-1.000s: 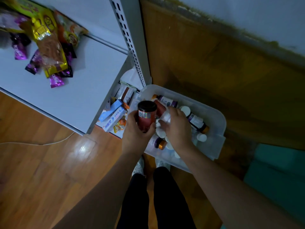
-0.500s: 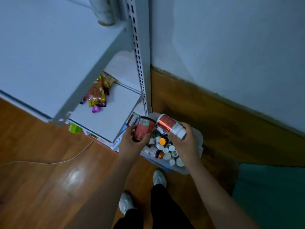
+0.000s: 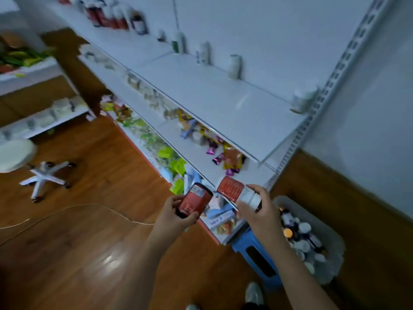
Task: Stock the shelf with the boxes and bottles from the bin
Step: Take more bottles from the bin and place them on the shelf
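Left hand [image 3: 173, 217] fingers grip dark-capped red jar [image 3: 194, 202]; right hand [image 3: 257, 211] fingers grip red-labelled, white-capped bottle [image 3: 237, 192], tilted to 10 o'clock.

Dim room with a glossy wooden floor [image 3: 78, 253] and pale walls [image 3: 368, 130].
A white swivel stool [image 3: 26, 162] stands left; brown wainscot [image 3: 357, 209] lines the wall's foot; a thin cable [image 3: 67, 211] crosses the floor.

Two red-labelled bottles are held tilted before the shelf's [image 3: 223, 104] front edge: a dark-capped one [image 3: 194, 200] and a white-capped one [image 3: 238, 193]. The bin [image 3: 330, 238], by the shelf's right end, holds many more bottles [image 3: 301, 240].
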Motion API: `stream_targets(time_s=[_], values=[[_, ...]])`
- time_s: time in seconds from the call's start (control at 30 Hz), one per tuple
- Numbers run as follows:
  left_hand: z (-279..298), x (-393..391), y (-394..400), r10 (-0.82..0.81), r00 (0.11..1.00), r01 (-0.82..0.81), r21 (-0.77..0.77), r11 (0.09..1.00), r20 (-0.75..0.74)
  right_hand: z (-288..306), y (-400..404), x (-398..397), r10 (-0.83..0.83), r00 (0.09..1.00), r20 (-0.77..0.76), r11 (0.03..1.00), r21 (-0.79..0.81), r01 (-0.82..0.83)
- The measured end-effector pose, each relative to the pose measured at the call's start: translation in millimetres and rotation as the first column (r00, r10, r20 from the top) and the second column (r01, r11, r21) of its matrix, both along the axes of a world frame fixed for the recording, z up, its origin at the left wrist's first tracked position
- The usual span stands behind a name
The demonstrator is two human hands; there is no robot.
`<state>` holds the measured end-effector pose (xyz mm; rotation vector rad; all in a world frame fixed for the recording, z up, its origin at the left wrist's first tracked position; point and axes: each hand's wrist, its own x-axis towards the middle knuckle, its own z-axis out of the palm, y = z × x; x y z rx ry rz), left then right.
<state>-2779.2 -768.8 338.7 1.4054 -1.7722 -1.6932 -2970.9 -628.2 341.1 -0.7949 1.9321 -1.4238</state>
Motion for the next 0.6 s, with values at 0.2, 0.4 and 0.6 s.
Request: stream_targets(time_s=[0.2, 0.4, 0.6], values=[[54.5, 89.6, -40.5, 0.153, 0.986, -0.163, -0.253, 0.953, -0.059, 49.5, -82.8, 63.0, 0.109, 0.990, -0.092, 0.986, -0.118, -0.119], [83.5, 124.9, -89.8, 0.343, 0.907, -0.405, -0.287, 0.868, -0.243, 82.2, -159.9, 100.8, 0.142, 0.990, -0.006, 0.953, -0.271, -0.138], [102.5, 117.4, -170.8, 0.451, 0.743, -0.527, -0.016, 0.850, -0.494, 100.9, -261.6, 104.2, 0.207, 0.958, 0.198, 0.918, -0.379, -0.120]])
